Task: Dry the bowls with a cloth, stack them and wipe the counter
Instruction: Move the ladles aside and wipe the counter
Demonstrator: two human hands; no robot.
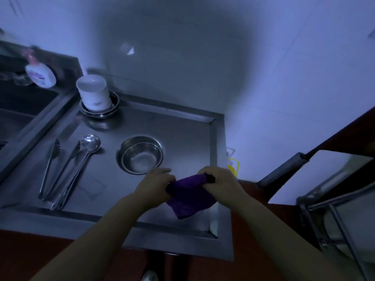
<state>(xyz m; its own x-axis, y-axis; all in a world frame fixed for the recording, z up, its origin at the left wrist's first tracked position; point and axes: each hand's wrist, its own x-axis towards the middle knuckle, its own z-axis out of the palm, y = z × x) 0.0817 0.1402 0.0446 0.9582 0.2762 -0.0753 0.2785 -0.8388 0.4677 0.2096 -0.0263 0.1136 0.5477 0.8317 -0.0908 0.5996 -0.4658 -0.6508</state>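
1. Your left hand [155,184] and right hand [218,180] each grip the purple cloth [188,196], bunched over the near surface [182,126].
2. It's soft and limp; hold its edges.
3. The steel bowls [140,154] just beyond look slippery; take the rim.

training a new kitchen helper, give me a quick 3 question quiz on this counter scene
1. True or false: both hands grip the purple cloth.
2. What do the white bowls at the back stand on? A) bare counter B) stacked steel bowls C) the sink
3. Fill in: beside the tongs lies a long-handled ____.

Key
1. True: left hand and right hand hold it, near the steel bowls in the middle.
2. B
3. Ladle
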